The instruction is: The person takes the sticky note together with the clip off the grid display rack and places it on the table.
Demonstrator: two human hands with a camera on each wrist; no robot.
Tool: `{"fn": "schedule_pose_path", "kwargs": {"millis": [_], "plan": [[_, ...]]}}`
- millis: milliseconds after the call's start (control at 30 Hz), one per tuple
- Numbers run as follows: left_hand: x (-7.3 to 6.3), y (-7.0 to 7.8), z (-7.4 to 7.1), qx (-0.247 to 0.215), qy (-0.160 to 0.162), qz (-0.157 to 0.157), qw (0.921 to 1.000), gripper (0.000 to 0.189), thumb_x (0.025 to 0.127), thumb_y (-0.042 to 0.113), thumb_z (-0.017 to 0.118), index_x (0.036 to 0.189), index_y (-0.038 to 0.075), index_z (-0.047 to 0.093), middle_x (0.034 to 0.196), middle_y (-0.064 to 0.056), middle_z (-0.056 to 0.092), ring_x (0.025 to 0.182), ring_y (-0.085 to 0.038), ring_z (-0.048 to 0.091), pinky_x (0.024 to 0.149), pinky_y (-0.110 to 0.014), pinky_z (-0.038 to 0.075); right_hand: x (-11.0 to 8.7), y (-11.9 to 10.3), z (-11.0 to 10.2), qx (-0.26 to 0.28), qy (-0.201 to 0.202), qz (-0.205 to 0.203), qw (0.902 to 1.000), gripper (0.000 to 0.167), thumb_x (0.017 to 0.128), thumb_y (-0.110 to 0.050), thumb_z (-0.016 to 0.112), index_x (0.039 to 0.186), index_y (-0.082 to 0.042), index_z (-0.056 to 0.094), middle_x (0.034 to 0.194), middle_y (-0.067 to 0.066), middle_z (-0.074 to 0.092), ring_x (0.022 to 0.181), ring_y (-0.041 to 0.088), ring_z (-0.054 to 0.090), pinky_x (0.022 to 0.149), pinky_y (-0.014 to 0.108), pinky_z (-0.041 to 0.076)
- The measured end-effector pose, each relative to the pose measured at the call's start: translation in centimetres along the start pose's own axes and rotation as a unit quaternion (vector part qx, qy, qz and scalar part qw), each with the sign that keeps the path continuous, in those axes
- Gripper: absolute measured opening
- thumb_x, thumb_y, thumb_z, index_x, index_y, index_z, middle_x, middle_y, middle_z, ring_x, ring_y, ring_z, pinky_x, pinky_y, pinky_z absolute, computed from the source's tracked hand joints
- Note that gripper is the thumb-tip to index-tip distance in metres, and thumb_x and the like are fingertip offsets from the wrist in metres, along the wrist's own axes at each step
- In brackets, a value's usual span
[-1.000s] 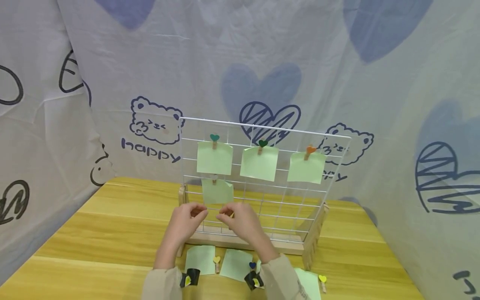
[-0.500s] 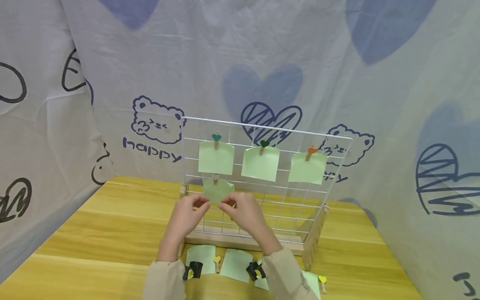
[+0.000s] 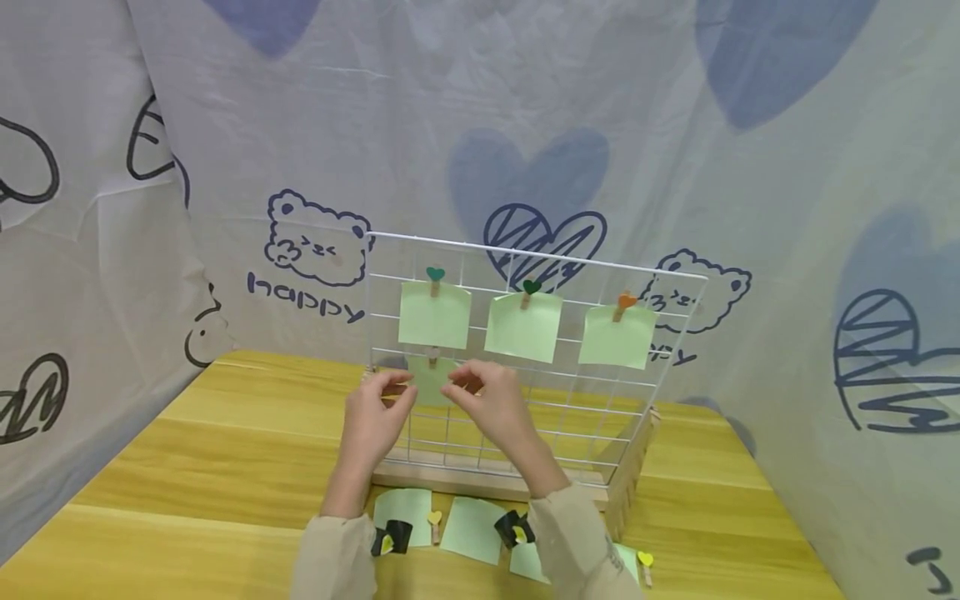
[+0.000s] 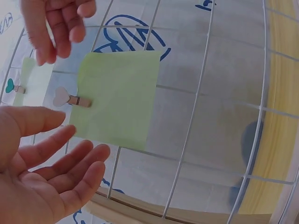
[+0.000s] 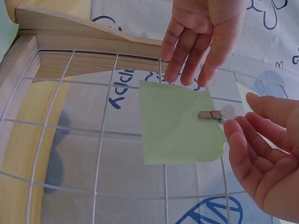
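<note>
A pale green paper note hangs on a white wire grid, held by a small wooden clothespin with a white heart. My left hand is by the note's left edge, fingers relaxed and thumb apart from the index finger. On the other side, my right hand has its loosely bent fingers beside the note, close to the white heart in the right wrist view. Neither hand holds anything. Above hang three more green notes, pinned by clothespins with teal, dark green and orange hearts.
The grid stands in a wooden base on a yellow wood-grain table. In front lie several loose green notes and clothespins with yellow hearts. A printed cloth hangs behind.
Both hands have risen from below the lower note to its two sides. The notes and clothespins on the grid stay in place; the view has shifted slightly.
</note>
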State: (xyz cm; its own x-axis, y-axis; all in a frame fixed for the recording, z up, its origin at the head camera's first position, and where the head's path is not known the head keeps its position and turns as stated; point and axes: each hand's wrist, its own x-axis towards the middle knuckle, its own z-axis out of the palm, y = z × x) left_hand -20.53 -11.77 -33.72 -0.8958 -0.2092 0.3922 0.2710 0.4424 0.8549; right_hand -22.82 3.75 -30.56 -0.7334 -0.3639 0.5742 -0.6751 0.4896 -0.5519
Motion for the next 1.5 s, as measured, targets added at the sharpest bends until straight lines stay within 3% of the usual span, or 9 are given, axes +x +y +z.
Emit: {"fn": "schedule_pose_path", "kwargs": {"millis": [200,500,1500], "plan": [[0.3,0.0,0.2,-0.014,0.025,0.008,0.9996,0.020,0.085,0.005,0.056,0.103,-0.005,0.056,0.102,-0.018,0.056,0.095,-0.029,0.056,0.079,-0.039,0.047,0.5,-0.1,-0.1,0.019,0.043,-0.053,0.9975,0.011,0.076,-0.006,0.069,0.082,0.002,0.065,0.077,0.007,0.064,0.064,0.014,0.057,0.055,0.018,0.047],[0.7,0.3,0.6,-0.056,0.026,0.002,0.9981,0.032,0.083,0.002,0.057,0.112,-0.008,0.048,0.115,-0.022,0.051,0.103,-0.033,0.053,0.083,-0.039,0.046,1.1,0.1,-0.1,0.033,0.091,-0.145,0.9847,0.005,0.076,-0.001,0.068,0.080,0.002,0.065,0.074,0.008,0.064,0.061,0.015,0.058,0.051,0.021,0.047],[0.9,1.2,0.9,-0.038,0.022,0.016,0.9989,0.029,0.084,0.007,0.059,0.109,-0.006,0.050,0.111,-0.022,0.053,0.100,-0.033,0.052,0.084,-0.043,0.044,2.8,-0.3,0.1,-0.010,0.063,-0.145,0.9874,0.004,0.079,-0.001,0.064,0.080,0.002,0.065,0.073,0.008,0.063,0.062,0.014,0.057,0.056,0.016,0.046]]}}
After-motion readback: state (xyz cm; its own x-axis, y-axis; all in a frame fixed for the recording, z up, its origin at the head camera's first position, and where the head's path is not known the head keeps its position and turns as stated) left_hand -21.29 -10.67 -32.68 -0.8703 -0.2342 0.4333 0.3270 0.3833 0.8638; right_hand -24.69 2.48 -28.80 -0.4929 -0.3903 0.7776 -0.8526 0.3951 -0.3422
